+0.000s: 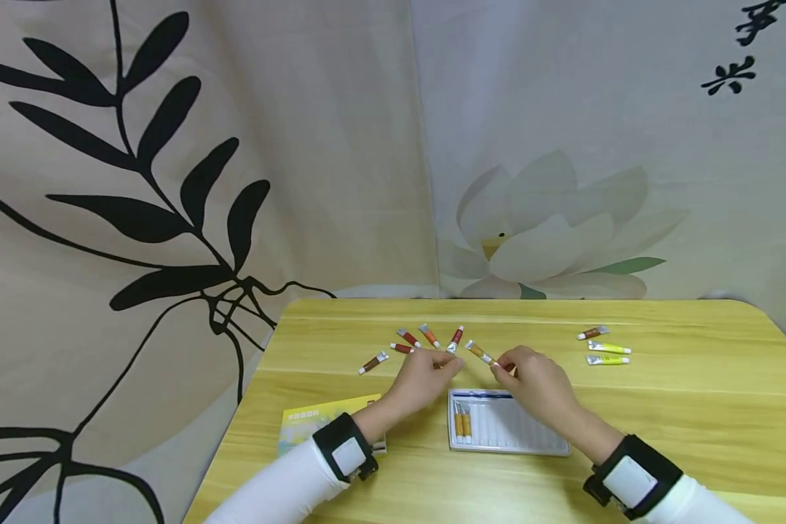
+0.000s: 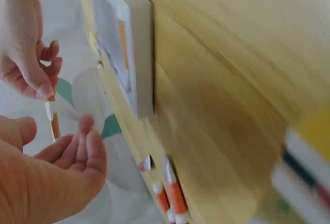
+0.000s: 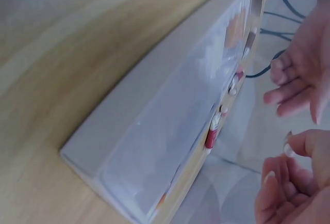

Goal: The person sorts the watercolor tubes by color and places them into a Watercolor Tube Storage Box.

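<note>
Thumb and fingers of my right hand (image 1: 538,382) pinch one end of an ochre paint tube (image 1: 478,352), raised beyond the tray's far edge. My left hand (image 1: 426,377) is held beside it with loosely bent fingers and nothing between them, as the left wrist view shows. Below the hands lies a white plastic tray (image 1: 511,450) with narrow slots; two ochre tubes (image 1: 462,422) lie at its left end. Close to the left fingers are a red tube (image 1: 455,339), an orange tube (image 1: 429,335) and a dark red tube (image 1: 402,348).
A yellow and blue box (image 1: 301,429) lies partly under the left forearm. Farther left is a brown tube (image 1: 373,363), with another dark red tube (image 1: 409,337) behind. At right lie a brown tube (image 1: 592,332) and two yellow tubes (image 1: 608,360). A printed curtain (image 1: 340,160) hangs behind the table.
</note>
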A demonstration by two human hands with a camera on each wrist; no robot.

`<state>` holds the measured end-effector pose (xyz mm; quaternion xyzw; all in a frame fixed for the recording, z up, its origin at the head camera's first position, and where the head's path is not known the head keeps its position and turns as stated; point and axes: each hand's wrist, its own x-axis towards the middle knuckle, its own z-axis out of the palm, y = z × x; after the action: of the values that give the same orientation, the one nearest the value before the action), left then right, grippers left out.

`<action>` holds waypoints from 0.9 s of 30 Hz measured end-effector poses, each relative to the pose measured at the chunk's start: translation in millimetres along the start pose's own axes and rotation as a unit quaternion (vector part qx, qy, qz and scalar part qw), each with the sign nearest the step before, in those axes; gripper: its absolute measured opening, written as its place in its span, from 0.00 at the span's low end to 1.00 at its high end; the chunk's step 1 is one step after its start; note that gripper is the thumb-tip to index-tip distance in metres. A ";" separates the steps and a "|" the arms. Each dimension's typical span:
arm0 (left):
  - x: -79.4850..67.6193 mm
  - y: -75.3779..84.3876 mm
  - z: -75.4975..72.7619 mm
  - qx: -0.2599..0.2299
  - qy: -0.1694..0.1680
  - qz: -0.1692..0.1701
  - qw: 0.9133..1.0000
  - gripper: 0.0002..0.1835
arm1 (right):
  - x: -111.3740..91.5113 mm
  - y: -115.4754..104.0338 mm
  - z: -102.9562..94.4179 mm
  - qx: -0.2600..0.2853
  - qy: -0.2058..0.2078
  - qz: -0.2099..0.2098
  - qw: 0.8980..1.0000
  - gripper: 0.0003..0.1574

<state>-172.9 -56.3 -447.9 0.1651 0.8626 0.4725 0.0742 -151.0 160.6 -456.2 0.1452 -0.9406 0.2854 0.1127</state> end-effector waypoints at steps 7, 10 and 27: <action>-1.4 6.1 13.1 -0.183 -0.013 -0.065 0.981 0.17 | -9.2 -16.6 3.6 -0.006 0.032 -0.036 0.999 0.06; -3.0 8.2 17.1 -0.243 0.005 -0.077 0.967 0.15 | -11.9 -22.8 4.7 -0.006 0.044 -0.052 0.998 0.06; -17.0 5.8 14.5 -0.149 0.004 -0.090 0.985 0.08 | -29.0 8.4 -11.9 -0.025 0.010 -0.006 1.000 0.03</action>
<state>-151.6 -47.9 -451.4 0.0719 0.7941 0.5879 0.1365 -125.2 180.1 -459.4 0.1454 -0.9454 0.2621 0.1277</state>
